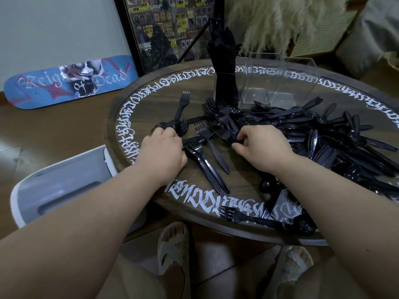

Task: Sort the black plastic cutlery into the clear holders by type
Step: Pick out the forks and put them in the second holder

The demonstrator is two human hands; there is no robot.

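On the round bench, the black cutlery pile spreads from centre toward three o'clock, with loose forks at centre. The left hand curls its fingers round fork handles at nine o'clock; the right hand seems to pinch one piece. The clear holders stand at twelve o'clock.

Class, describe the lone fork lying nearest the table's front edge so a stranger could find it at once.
Start at the round wooden table ringed with white lettering. Follow its near rim, just above the person's slippers, to the fork lying across the white script, tines pointing left. Unlike the forks by the hands, it lies apart from the big pile.
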